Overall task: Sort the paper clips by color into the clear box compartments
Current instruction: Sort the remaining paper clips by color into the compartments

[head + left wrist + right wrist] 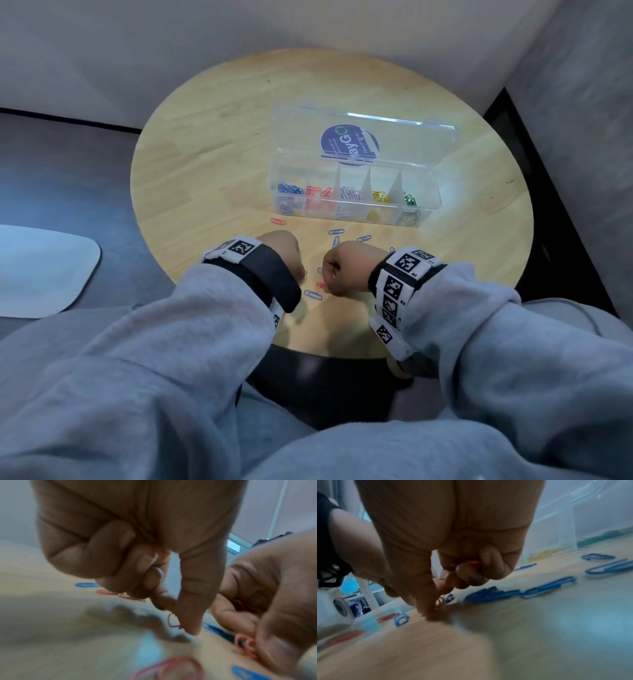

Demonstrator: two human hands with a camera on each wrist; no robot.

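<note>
The clear box (356,209) stands open mid-table, its compartments holding blue, red, white, yellow and green clips from left to right. Both hands are down on the table in front of it, close together. My left hand (178,620) pinches a red clip (172,621) between thumb and forefinger at the table surface, with the other fingers curled. My right hand (434,605) pinches another red clip (439,602) the same way and keeps more red clips (464,563) under its curled fingers. Loose blue clips (336,232) and a red clip (277,221) lie between the hands and the box.
The box's lid (363,137) with a round blue sticker stands up behind the compartments. More blue clips (493,595) lie right of my right hand. The round wooden table (205,164) sits in a corner between walls. A pale flat object (41,270) lies lower left.
</note>
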